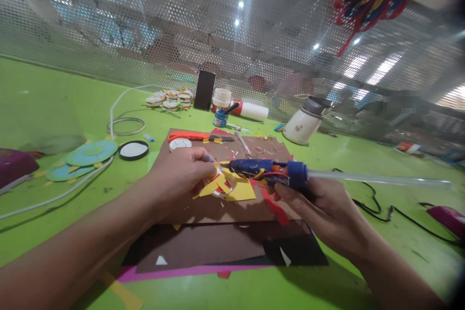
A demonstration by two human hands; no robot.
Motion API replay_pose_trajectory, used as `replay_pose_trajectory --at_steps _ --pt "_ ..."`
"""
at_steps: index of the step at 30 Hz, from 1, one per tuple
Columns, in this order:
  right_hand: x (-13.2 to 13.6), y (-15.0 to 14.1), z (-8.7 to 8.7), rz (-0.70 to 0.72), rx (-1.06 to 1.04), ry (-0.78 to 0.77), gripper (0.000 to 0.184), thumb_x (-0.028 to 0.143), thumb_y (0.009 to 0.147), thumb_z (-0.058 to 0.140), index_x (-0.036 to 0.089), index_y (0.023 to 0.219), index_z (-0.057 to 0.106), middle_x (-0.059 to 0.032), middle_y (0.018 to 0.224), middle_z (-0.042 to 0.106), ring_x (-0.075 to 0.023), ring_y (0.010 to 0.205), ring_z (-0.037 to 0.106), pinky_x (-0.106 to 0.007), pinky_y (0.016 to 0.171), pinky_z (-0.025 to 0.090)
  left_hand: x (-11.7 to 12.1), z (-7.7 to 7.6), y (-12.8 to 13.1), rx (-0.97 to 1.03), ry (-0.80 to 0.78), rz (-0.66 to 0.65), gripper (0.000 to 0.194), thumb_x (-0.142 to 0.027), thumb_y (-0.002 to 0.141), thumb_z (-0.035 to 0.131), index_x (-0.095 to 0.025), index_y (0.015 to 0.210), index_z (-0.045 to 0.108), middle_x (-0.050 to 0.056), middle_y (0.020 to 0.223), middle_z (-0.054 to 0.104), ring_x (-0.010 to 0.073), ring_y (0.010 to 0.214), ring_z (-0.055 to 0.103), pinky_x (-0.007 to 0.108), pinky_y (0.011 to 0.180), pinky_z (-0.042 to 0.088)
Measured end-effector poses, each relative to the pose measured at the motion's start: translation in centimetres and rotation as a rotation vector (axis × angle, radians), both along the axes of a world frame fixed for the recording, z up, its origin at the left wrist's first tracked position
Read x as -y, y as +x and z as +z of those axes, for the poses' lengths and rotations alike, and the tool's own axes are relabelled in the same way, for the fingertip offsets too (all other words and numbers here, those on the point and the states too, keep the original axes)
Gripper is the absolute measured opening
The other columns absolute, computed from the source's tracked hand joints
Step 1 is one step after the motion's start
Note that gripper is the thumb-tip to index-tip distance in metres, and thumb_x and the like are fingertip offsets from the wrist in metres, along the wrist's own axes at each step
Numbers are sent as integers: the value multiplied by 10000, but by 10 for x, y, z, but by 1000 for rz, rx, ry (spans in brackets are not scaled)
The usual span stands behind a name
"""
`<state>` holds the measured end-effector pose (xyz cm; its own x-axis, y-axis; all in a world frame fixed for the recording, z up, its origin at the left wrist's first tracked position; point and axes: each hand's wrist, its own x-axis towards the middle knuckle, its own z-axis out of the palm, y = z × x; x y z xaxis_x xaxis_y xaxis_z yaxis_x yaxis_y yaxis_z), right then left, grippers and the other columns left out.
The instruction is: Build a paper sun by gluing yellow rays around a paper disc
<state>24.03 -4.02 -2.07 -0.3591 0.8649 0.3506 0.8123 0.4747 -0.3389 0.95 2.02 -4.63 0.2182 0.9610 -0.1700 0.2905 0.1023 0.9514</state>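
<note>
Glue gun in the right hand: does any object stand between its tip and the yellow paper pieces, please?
Nothing visible stands between them. The tip of the glue gun is right by the yellow paper pieces; contact is unclear. The left hand is close beside the tip.

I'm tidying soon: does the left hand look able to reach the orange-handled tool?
Probably yes: the orange-handled tool lies just beyond the left hand, seemingly unblocked, though yellow paper occupies that hand.
</note>
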Motion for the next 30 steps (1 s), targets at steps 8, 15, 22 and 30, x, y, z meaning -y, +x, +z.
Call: replay_pose_trajectory --at_steps 8,15,22,30 --pt "-1 -1 -2 -2 10 16 224 290 913 479 184 743 580 22 563 516 -120 510 454 -222 450 337 0 2 1 17 -60 6 153 -310 662 605 -179 737 587 -6 522 534 121 466 451 224 421 301" --pt "-2 1 -3 18 37 50 262 324 925 467 187 728 570 17 560 524 -121 504 443 -225 444 327 2 5 1 -9 -31 13 147 -310 662 612 -172 712 597 -18 506 499 112 462 431 219 416 309" --pt "0 1 -2 18 60 51 249 303 924 469 185 728 566 17 567 524 -114 502 438 -220 440 321 -1 1 0 -57 18 -5 153 -324 691 594 -178 731 617 0 522 541 124 460 446 226 416 304" --pt "-2 2 -4 18 75 103 262 293 923 466 176 706 555 29 539 500 -102 470 417 -220 439 313 1 2 -2 -142 38 1 140 -320 693 581 -185 689 616 -11 465 487 124 452 405 229 404 243"
